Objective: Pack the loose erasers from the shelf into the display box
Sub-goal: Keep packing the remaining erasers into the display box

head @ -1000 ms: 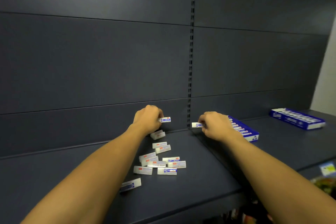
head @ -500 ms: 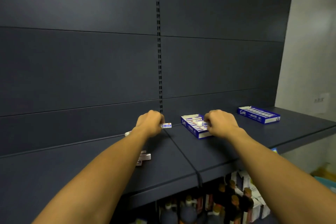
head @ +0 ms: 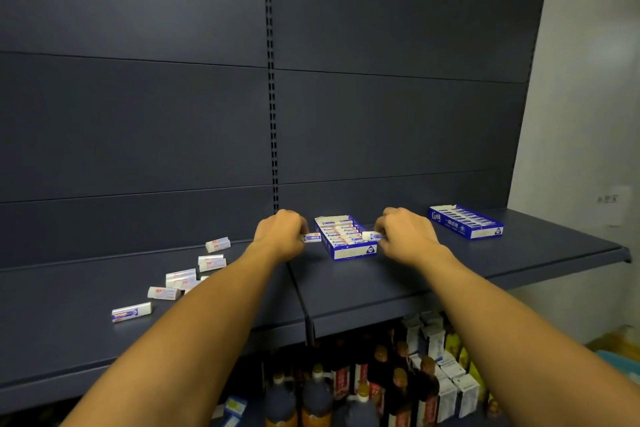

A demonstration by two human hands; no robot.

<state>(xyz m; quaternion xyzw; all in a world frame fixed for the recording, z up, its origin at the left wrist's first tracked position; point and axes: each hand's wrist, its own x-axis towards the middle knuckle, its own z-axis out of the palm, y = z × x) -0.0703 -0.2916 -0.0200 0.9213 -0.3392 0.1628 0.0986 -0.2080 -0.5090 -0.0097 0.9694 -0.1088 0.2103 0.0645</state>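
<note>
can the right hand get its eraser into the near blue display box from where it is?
Probably yes. The right hand pinches a small white eraser right at the open blue cardboard display box, by its right wall. Nothing lies between them; the left hand with its own white eraser keeps to the box's other side.

The dark grey metal shelf (head: 398,284) lies bare along its front edge on the right half, and between the open blue-and-white cardboard display box (head: 346,243) and a second blue box (head: 465,221) near the right end. White sleeved erasers (head: 180,279) scatter across the left half, leaving bare surface along its front edge and far left. The person's left hand (head: 278,236) and right hand (head: 407,236) flank the display box closely, crowding both its sides.
</note>
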